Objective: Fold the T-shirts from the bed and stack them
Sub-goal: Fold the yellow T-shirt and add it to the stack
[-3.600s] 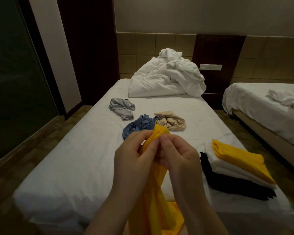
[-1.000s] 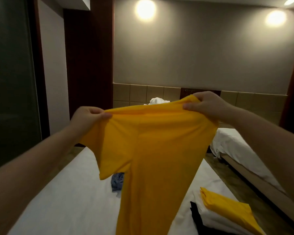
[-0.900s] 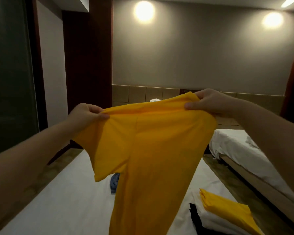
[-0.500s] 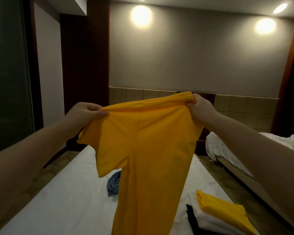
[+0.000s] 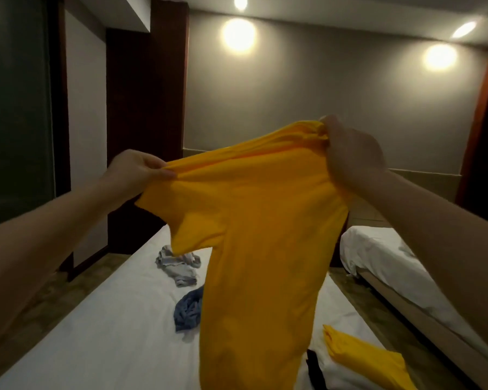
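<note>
Two-handed hold on a yellow shirt (image 5: pixel 259 235), raised in the air over the bed (image 5: pixel 96 333) and gripped along its top edge. Hanging full length, with a sleeve drooping at the left and the lower hem out of view below.

Looks like the opening-out step: getting the shirt spread and straight before any fold.

Next, probably: lowering it flat onto the bare sheet in front, smoothing, then turning sleeves and sides in. Calls for an even grip at both ends of the top edge, to lay it down without a twist. Calls also for keeping clear of the stack (image 5: pixel 358 358) at the near right, and of the grey shirt (image 5: pixel 178 266) and blue shirt (image 5: pixel 189 308) crumpled farther up the bed.

Left hand (image 5: pixel 135 173): clamped on the left end of the top edge, pinching the cloth between thumb and curled fingers.

Right hand (image 5: pixel 350 153): higher, closed round a gathered bunch of cloth at the right end. Fingers mostly hidden behind the back of the hand, but plainly gripping.

Stack topped in yellow, white beneath, a black edge at its left. With at least two shirts unfolded on the bed, roughly midway through, by this reckoning.
</note>
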`<state>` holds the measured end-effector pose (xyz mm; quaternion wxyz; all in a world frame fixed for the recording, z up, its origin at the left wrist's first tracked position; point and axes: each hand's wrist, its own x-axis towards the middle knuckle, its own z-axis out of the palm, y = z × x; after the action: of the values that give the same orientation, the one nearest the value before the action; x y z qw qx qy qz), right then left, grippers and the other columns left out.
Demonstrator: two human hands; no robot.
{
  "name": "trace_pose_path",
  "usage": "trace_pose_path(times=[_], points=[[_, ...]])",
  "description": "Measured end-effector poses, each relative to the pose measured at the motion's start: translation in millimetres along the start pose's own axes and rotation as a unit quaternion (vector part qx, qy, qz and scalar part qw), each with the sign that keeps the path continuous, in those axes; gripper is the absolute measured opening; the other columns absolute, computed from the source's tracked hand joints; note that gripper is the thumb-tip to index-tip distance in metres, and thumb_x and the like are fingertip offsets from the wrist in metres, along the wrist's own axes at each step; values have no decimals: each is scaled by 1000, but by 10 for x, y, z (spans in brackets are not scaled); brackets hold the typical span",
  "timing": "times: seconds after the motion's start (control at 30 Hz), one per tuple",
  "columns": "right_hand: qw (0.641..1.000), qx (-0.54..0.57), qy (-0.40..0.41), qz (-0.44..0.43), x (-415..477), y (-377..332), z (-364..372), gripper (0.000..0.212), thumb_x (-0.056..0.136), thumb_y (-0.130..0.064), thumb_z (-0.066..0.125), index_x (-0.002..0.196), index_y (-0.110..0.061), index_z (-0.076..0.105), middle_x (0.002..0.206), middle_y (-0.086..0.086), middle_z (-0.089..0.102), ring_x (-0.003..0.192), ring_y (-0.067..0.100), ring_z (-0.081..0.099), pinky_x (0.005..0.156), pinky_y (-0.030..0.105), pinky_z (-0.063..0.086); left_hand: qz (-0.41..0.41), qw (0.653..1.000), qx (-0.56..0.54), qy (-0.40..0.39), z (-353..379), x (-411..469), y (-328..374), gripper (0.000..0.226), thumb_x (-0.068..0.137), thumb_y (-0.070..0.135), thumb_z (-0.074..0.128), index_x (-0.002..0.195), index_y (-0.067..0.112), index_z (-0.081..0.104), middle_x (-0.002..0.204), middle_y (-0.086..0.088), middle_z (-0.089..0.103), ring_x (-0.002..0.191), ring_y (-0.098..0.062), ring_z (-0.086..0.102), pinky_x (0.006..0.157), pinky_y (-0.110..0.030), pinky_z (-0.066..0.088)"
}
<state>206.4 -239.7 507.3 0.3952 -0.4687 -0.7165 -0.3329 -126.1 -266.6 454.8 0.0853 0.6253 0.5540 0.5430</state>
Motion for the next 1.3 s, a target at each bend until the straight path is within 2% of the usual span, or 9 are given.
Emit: trace_pose_path(times=[0.1, 0.23, 0.33, 0.53, 0.73, 0.9, 1.0, 1.17, 1.3], points=[[998, 26, 49, 38, -25, 17, -63, 30, 100, -21, 31, 125, -10, 44, 94, 16, 56, 80, 33, 53, 65, 32, 33, 3, 1000, 9, -26, 58, -7, -20, 24, 87, 23, 61, 109, 15, 60, 93, 3, 54, 93, -20, 50, 80, -36, 41], [992, -23, -124, -32, -290, 46, 157, 28, 101, -30, 31, 120, -13, 43, 93, 5, 55, 77, 19, 54, 62, 30, 38, -19, 987, 129, -96, 289, -113, -188, 20, 90, 25, 57, 102, 11, 64, 84, 1, 57, 83, -19, 58, 64, -24, 42], [997, 2, -46, 60, -170, 117, -1, 28, 100, -28, 31, 122, -13, 40, 86, 8, 46, 74, 21, 45, 62, 32, 33, 12, 996, 64, -64, 415, -144, -143, 17, 95, 23, 49, 98, 11, 61, 87, -5, 58, 85, -23, 58, 66, -27, 44], [997, -55, -46, 39, -6, 224, -178, 28, 99, -19, 32, 124, -8, 40, 104, 24, 57, 92, 42, 55, 66, 37, 32, 62, 992, 101, -50, 556, -127, -23, 14, 95, 24, 49, 93, 14, 58, 86, -3, 56, 84, -23, 58, 65, -25, 43], [992, -38, -90, 81, -290, 490, 29, 26, 100, -20, 29, 122, -9, 38, 94, 20, 55, 75, 30, 47, 64, 35, 33, 78, 990, 110, -50, 434, -18, 161, 21, 94, 25, 51, 105, 9, 61, 99, -10, 57, 96, -28, 56, 83, -35, 43], [980, 74, -148, 107, -312, 459, 19, 29, 100, -16, 38, 126, -6, 44, 114, 26, 56, 94, 37, 52, 75, 34, 36, 80, 990, 82, -87, 395, -62, 130, 10, 92, 20, 53, 95, 12, 58, 94, -9, 58, 93, -28, 61, 79, -32, 50], [960, 162, -184, 132, -287, 402, -156, 36, 95, -24, 51, 126, -5, 53, 116, 16, 57, 101, 33, 53, 83, 30, 35, 67, 990, 79, -92, 375, -134, 90, 22, 90, 19, 57, 109, 13, 50, 100, -10, 56, 89, -28, 61, 74, -32, 51], [867, 221, -409, 181, -318, 381, -475, 72, 42, -68, 77, 94, -22, 58, 96, -4, 62, 77, 14, 60, 54, 22, 49, 83, 983, 140, -87, 299, -201, 126, 27, 91, 22, 55, 115, 10, 57, 102, -6, 54, 94, -23, 55, 80, -33, 43], [834, 260, -456, 167, -314, 498, -522, 93, 13, -67, 82, 93, -28, 57, 96, -7, 66, 78, 16, 67, 51, 21, 54, 61, 980, 107, -154, 186, -190, 159, 10, 89, 19, 56, 95, 12, 60, 96, -6, 59, 95, -25, 60, 76, -29, 49]])
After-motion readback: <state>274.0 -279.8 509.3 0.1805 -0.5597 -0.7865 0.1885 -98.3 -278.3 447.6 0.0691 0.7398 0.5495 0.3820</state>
